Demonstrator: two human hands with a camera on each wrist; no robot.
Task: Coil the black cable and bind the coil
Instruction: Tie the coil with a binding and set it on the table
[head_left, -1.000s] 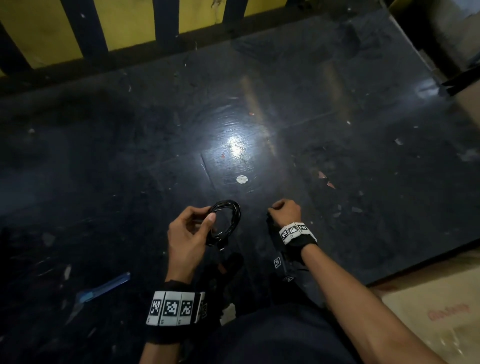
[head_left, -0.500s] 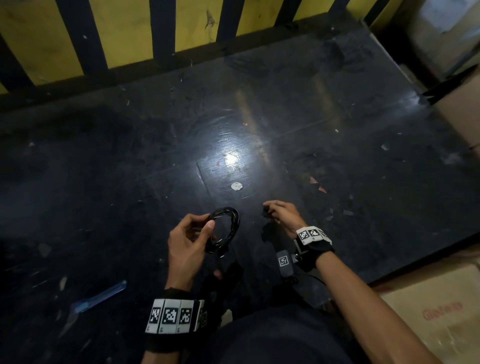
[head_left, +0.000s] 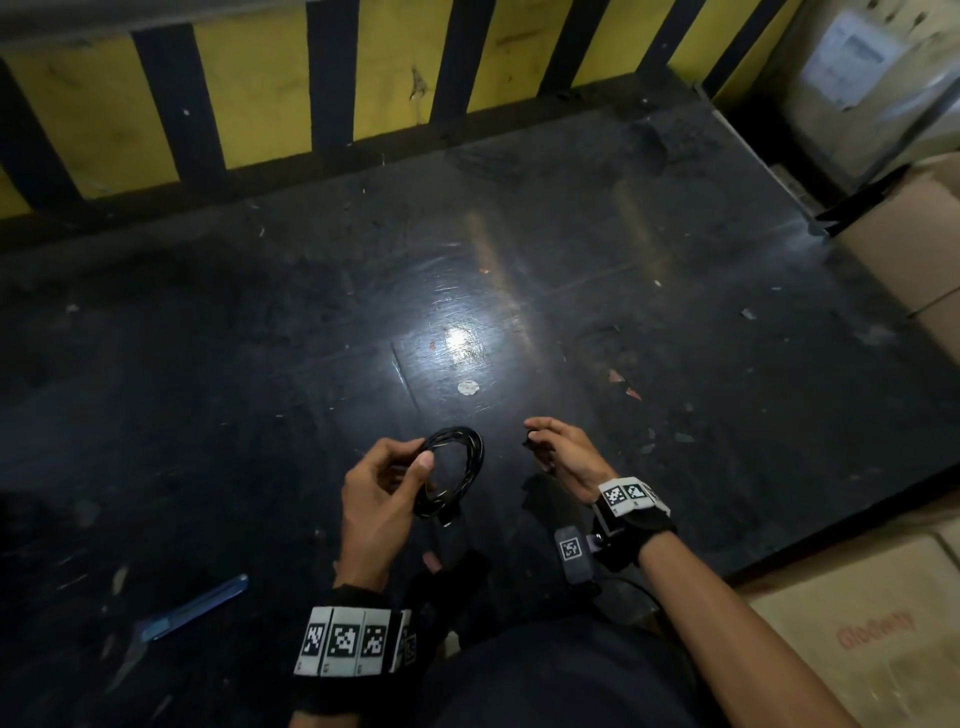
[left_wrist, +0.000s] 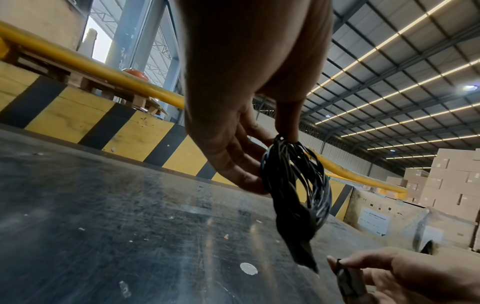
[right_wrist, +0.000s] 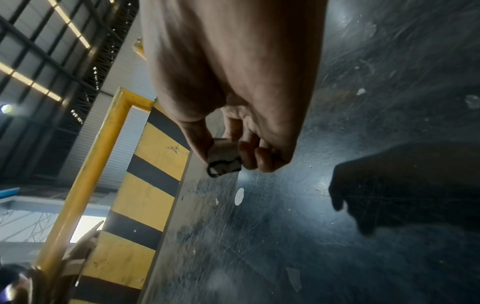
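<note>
The black cable (head_left: 464, 467) is wound into a small coil of several loops. My left hand (head_left: 415, 456) holds it just above the dark table (head_left: 675, 338), thumb and fingers pinching its left side. In the left wrist view the coil (left_wrist: 298, 185) hangs from the left hand (left_wrist: 272, 162), one dark end pointing down. My right hand (head_left: 540, 441) hovers a short way right of the coil, apart from it, pinching a small black band (right_wrist: 215, 170) between thumb and curled fingers. The right hand (left_wrist: 342, 265) shows at the lower right of that view.
A blue knife-like tool (head_left: 197, 608) lies at the table's near left. A yellow and black striped barrier (head_left: 260, 93) runs along the far edge. Cardboard boxes (head_left: 909, 260) stand at the right and another box (head_left: 872, 634) at the near right. A white sticker (head_left: 467, 387) lies beyond the hands.
My right hand has lifted off the table and turned, now showing the small black band in its fingertips. The left hand has kept the coil almost still.
</note>
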